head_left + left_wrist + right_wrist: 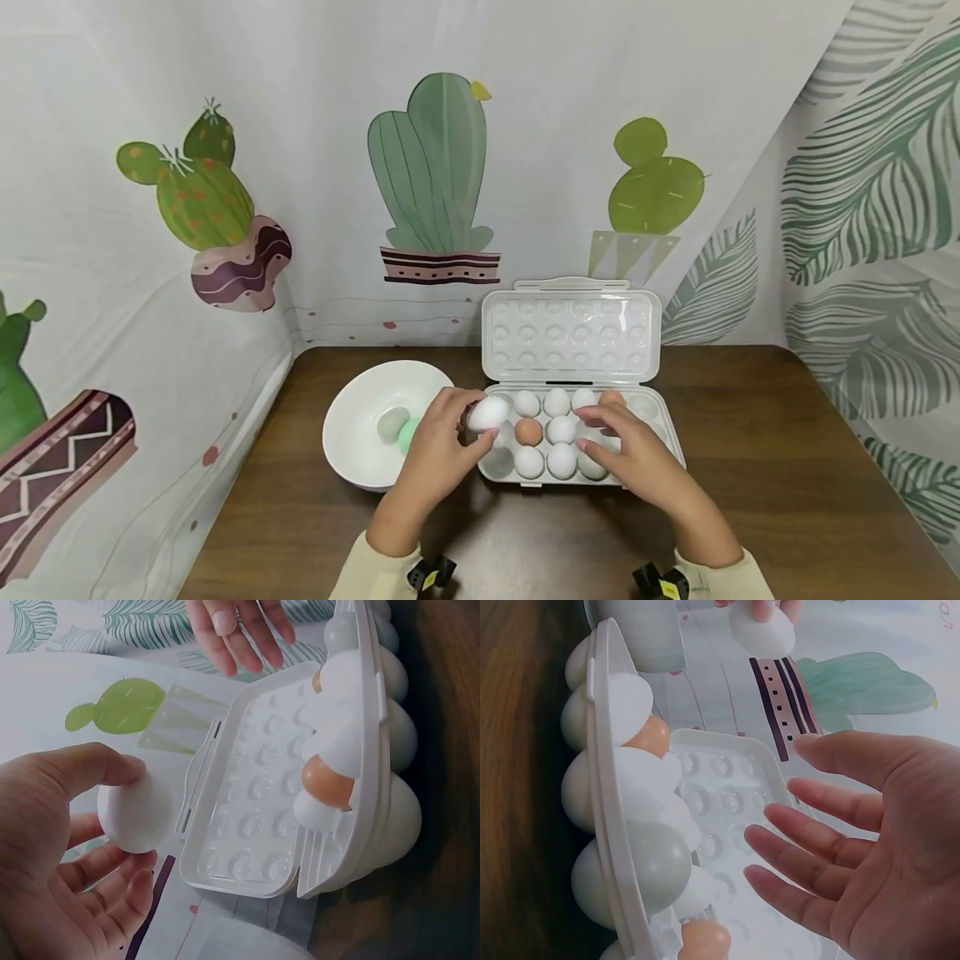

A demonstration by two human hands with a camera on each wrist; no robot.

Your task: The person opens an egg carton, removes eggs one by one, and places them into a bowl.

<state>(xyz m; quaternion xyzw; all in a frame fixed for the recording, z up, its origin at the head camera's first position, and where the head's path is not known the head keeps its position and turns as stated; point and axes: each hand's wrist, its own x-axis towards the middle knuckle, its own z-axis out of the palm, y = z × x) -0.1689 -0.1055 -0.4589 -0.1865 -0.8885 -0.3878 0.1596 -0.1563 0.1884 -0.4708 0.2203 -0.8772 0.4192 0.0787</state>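
Observation:
My left hand [435,450] pinches a white egg [489,414] between thumb and fingertips, above the left end of a white plastic egg box. In the left wrist view this egg [137,815] is held clear of the box [196,859]. Over the box's right part hovers my right hand [647,457]; its fingers are spread and hold nothing in the right wrist view. White, pale greenish and brown eggs sit in the box, among them a brown egg [528,432] towards the left. Part of the right side is hidden by the right hand.
Left of the box stands a white bowl [343,408] holding a pale grey-green egg [392,424] and a mint-green egg [408,435], partly behind the left hand. The box's lid [570,333] is raised against the cactus-print cloth [540,125]. Everything stands on a brown wooden table [765,467].

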